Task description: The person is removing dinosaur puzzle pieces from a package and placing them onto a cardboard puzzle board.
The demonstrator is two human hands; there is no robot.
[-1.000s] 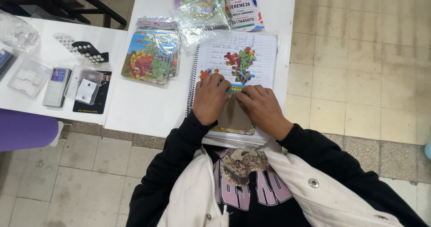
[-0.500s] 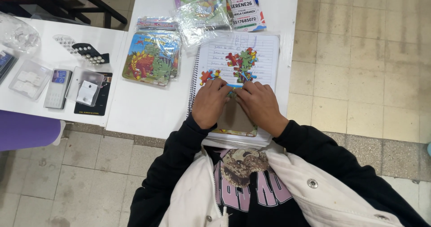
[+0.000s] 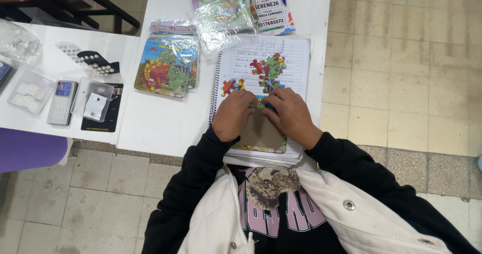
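Note:
My left hand (image 3: pixel 234 114) and my right hand (image 3: pixel 290 115) meet fingertip to fingertip over a brown cardboard puzzle tray (image 3: pixel 260 133) that lies on an open spiral notebook (image 3: pixel 284 58). Both pinch small colourful puzzle pieces (image 3: pixel 261 103) at the tray's top edge; which hand holds which piece is hidden by the fingers. A cluster of loose jigsaw pieces (image 3: pixel 268 69) rests on the lined page above my hands. A few more pieces (image 3: pixel 232 86) lie just above my left hand.
A dinosaur puzzle in a clear bag (image 3: pixel 166 66) lies left of the notebook. More bagged puzzles (image 3: pixel 224 8) and a printed leaflet (image 3: pixel 271 5) sit at the far edge of the white table (image 3: pixel 155 121). Small plastic boxes (image 3: pixel 30 91) and a card of beads (image 3: pixel 95 62) rest on the left table.
My hands have shifted slightly up the tray toward its top edge, and my fingertips have closed in together on the pieces. The loose pieces on the page stay put.

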